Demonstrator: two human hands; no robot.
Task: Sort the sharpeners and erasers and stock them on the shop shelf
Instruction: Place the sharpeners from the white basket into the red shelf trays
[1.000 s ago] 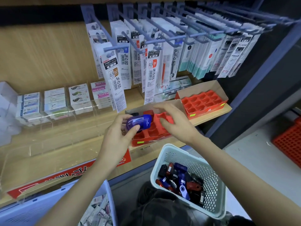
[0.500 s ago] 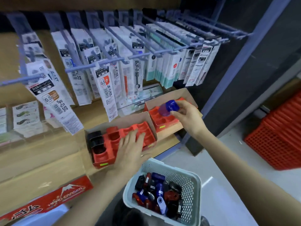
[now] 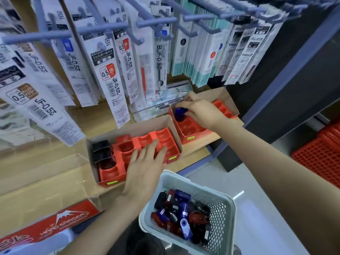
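Note:
My right hand [image 3: 200, 112] pinches a blue sharpener [image 3: 180, 113] and holds it in a slot at the back left of the right-hand red display tray [image 3: 191, 128]. My left hand [image 3: 145, 168] lies flat, fingers straight, on the front of the left-hand red tray [image 3: 163, 137]. That tray holds black sharpeners [image 3: 102, 151] in its left column and one red sharpener [image 3: 124, 139] beside them. Below my hands a white perforated basket [image 3: 220, 214] carries several blue, red and black sharpeners [image 3: 181, 214].
Packs of pen refills [image 3: 110, 74] hang from grey hooks just above the trays. A red eraser box [image 3: 55, 225] lies at the lower left on the wooden shelf [image 3: 46, 190]. A red crate [image 3: 323, 153] stands on the floor to the right.
The blue sharpener passed from my left hand to my right, which lowered it into the right tray. My left hand came down flat on the left tray. The view shifted right.

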